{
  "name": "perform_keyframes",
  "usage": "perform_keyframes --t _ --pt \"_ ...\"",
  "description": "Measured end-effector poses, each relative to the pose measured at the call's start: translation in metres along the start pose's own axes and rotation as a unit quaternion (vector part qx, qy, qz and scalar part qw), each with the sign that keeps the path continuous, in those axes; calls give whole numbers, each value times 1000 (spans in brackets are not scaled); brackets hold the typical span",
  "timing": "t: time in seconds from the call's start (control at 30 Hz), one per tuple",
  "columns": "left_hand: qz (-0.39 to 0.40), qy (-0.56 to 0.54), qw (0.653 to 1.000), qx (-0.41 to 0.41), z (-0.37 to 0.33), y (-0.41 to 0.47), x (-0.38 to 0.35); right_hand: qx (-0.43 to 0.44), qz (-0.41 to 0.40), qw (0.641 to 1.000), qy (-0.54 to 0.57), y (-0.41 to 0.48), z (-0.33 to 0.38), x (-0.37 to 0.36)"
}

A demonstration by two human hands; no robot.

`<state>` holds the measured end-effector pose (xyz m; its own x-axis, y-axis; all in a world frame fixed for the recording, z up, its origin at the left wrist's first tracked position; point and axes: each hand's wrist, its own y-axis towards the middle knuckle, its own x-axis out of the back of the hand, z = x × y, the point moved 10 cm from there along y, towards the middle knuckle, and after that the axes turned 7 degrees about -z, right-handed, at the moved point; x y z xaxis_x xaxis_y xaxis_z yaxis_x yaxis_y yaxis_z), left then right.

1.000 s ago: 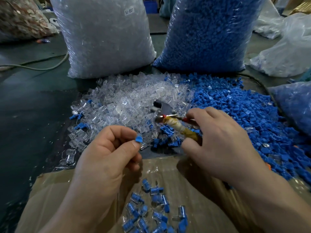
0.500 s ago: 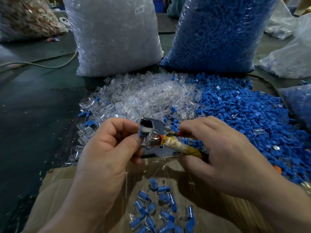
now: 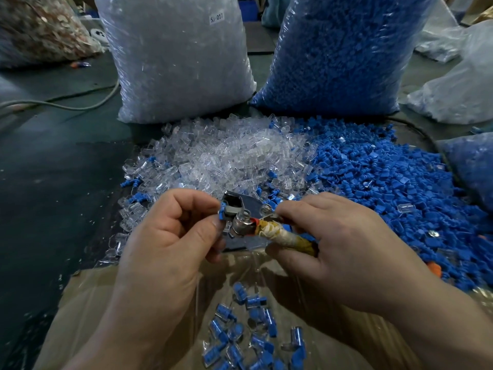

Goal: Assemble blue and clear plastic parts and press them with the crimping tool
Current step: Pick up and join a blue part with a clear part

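Blue part (image 3: 221, 213), mid-frame, pinched in the fingers of the left hand (image 3: 165, 236) at the crimping tool (image 3: 253, 221) head; right hand (image 3: 344, 244) fingers wrap its taped handles. Likely hazards: part seated askew and crushed crooked, or a fingertip nipped on squeezing.

Left hand (image 3: 165, 241) and right hand (image 3: 346, 247) are bare, with bare forearms (image 3: 125, 332) and short fingernails (image 3: 216, 222), at the lower frame.

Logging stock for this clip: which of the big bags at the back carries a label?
The bag of clear parts, left of the blue bag: it alone shows a white sticker, SJ-017, near its top.
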<state>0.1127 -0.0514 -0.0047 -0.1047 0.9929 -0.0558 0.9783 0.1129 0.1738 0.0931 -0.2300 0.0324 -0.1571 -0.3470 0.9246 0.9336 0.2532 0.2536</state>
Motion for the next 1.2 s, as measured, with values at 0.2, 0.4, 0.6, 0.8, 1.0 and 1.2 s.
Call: perform_keyframes --t 0.2,0.4,0.6,0.8,1.0,1.2 --pt "0 -7 1000 13 9 3 5 -9 9 1000 -14 1 1 -1" --pt "10 6 1000 5 8 3 5 -14 25 999 -25 0 0 -4" --pt "9 -3 1000 1 1 1 1 -10 16 999 -30 0 1 -3" --pt "1 4 1000 8 -2 1 2 -9 12 1000 -20 1 2 -1" --pt "-10 42 999 -8 -13 -3 2 -9 -10 1000 0 -2 2 2" --pt "3 94 992 81 5 -2 2 -82 8 992 -96 2 -29 -6"
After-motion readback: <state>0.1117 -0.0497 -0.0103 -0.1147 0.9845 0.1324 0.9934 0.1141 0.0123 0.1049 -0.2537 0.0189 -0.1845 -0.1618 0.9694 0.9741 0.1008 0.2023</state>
